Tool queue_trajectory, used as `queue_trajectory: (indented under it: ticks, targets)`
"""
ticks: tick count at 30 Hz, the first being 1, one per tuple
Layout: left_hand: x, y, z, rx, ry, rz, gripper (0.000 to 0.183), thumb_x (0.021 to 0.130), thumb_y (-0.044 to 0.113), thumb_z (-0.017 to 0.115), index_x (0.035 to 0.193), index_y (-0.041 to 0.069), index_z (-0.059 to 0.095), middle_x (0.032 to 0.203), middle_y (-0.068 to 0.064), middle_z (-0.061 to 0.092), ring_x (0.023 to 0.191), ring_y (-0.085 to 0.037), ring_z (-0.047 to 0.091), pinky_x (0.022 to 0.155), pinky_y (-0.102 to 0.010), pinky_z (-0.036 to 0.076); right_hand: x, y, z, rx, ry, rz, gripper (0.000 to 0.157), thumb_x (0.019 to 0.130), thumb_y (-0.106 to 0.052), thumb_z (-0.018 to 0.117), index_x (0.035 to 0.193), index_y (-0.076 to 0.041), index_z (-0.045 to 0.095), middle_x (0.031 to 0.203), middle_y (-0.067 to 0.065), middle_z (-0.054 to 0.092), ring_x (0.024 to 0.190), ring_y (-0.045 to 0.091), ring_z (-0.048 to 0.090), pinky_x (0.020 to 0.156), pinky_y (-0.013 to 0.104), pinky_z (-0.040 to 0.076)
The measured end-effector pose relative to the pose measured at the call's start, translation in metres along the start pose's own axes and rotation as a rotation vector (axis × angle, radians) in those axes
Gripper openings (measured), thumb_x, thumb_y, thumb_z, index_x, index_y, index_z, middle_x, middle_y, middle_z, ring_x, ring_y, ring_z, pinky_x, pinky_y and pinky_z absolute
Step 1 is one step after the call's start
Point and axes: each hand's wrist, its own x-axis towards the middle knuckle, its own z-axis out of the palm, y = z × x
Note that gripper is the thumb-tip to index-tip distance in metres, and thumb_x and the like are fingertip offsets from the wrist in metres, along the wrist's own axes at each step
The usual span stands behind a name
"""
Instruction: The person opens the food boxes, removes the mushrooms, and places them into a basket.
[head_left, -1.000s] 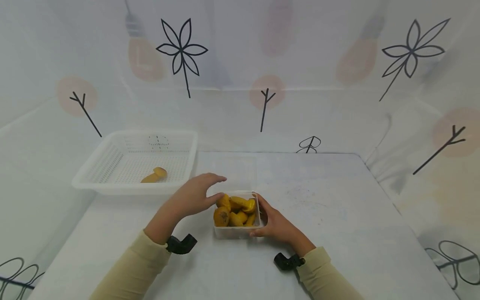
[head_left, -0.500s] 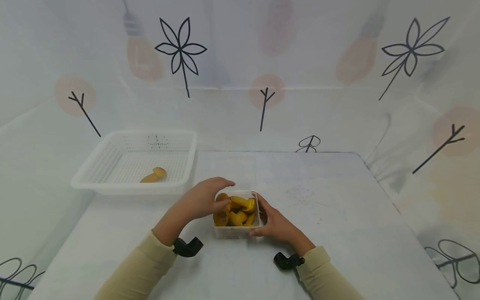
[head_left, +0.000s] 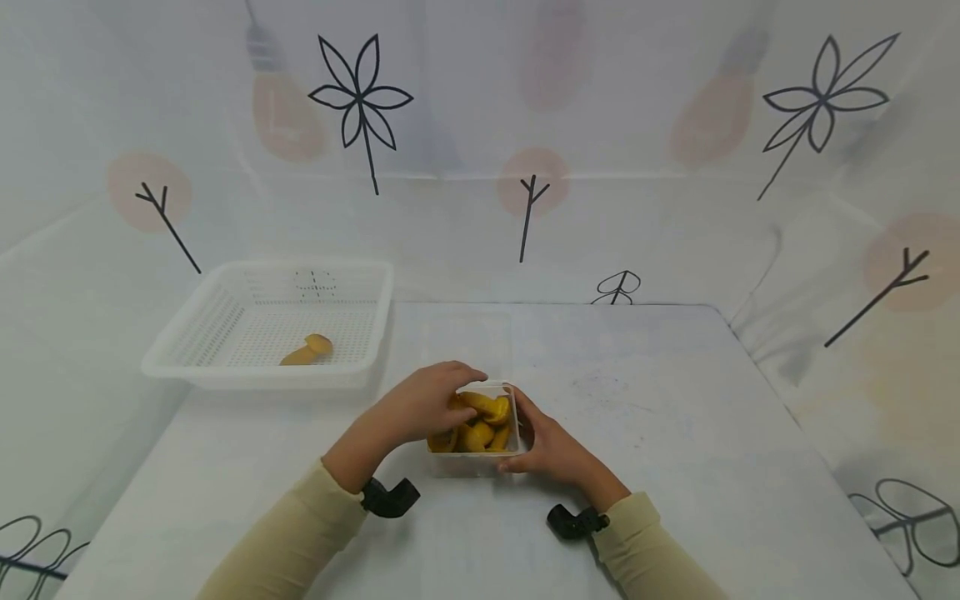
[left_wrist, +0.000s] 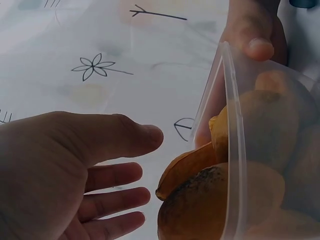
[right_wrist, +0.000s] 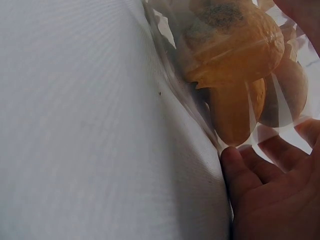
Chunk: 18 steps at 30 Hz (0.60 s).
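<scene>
A clear plastic container (head_left: 461,467) packed with several yellow mushrooms (head_left: 483,407) stands on the table. My right hand (head_left: 555,450) grips its right side, thumb at the near corner and fingers behind. In the right wrist view, that hand's fingertips (right_wrist: 232,156) press low against the see-through wall. Over the container's left half hovers my left hand (head_left: 423,406), hiding some mushrooms. The left wrist view shows that hand (left_wrist: 60,165) with thumb and fingers apart and nothing between them, close to a dark-speckled mushroom (left_wrist: 195,205) at the open top.
A white perforated basket (head_left: 255,379) sits at the back left of the white table (head_left: 675,467); one tan mushroom (head_left: 309,350) lies in it. A printed cloth backdrop (head_left: 465,233) rises along the table's back edge. Black wrist cameras (head_left: 392,498) are strapped to both wrists.
My left hand has moved right, from the container's left edge to over the mushrooms inside. The right hand and the container have stayed in place.
</scene>
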Motion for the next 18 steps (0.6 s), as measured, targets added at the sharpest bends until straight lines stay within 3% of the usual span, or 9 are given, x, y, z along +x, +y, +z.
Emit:
queue_trajectory:
  ticks: [18]
  targets:
    - [0.0097, 0.0081, 0.0067, 0.0, -0.064, 0.02, 0.044, 0.092, 0.023, 0.066, 0.134, 0.014, 0.057, 0.132, 0.0, 0.06, 0.119, -0.016, 0.057, 0.104, -0.037, 0.047, -0.0008, 0.0001, -0.0013, -0.016, -0.003, -0.028, 0.114, 0.073, -0.041, 0.083, 0.155, -0.036, 0.003, 0.163, 0.001, 0.017, 0.147, 0.023, 0.026, 0.117, 0.047, 0.029]
